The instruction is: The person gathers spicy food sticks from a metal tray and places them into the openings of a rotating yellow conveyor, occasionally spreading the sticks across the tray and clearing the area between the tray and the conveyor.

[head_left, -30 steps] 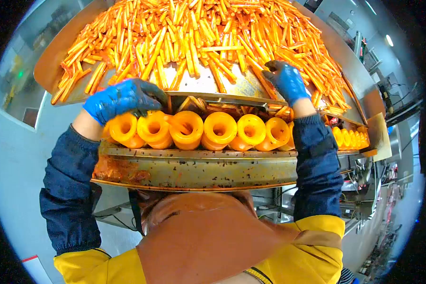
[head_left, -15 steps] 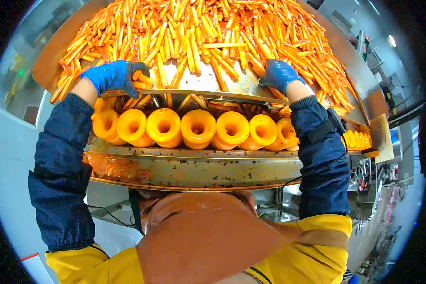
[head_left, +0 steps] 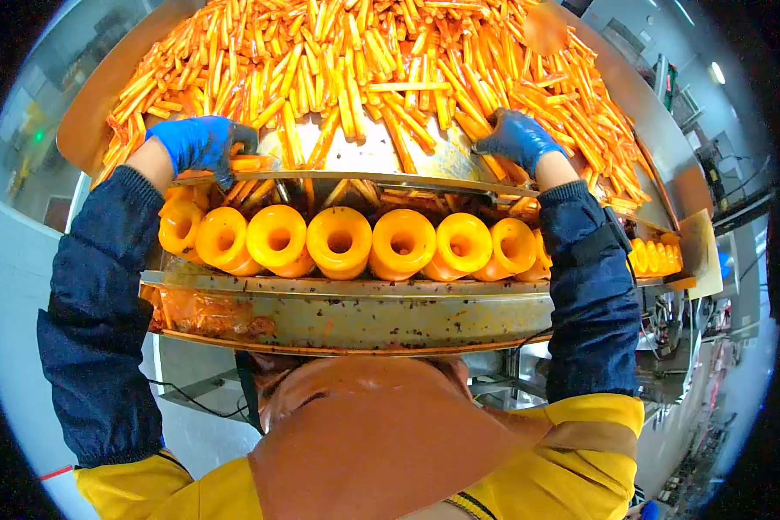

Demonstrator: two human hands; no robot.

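Note:
A heap of orange, sauce-coated sticks covers the metal tray above a row of orange funnel-shaped cups. My left hand, in a blue glove with dark fingertips, is closed on some sticks at the tray's front left edge, above the leftmost cups. My right hand, gloved too, rests by the front right of the heap with its fingers bent against sticks; whether it grips any is hidden. More sticks lie in the narrow trough behind the cups.
A stained metal ledge runs along the front of the cups, close to the brown apron. Smaller orange cups continue at the right, beside a pale board. A raised metal wall bounds the tray.
My left hand has moved left and up from above the cups and closed on sticks. The cups have shifted, and the stick seen in one cup earlier no longer shows. My right hand has moved slightly.

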